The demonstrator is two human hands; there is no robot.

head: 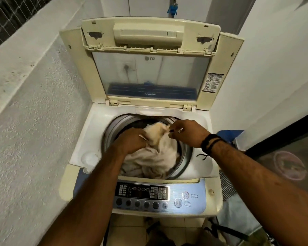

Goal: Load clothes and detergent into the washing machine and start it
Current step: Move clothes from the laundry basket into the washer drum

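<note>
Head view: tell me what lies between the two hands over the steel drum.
In the head view, bunched cream cloth fills the stretch between the left hand and the right hand; both grip it above the steel drum.

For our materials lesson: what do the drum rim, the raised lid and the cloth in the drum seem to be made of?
Drum rim: probably stainless steel, shiny and reflective.
Raised lid: yellowed cream plastic with moulded clips; its window looks like clear glass or plastic.
Cloth: soft cream fabric, matte and creased, maybe cotton.
</note>
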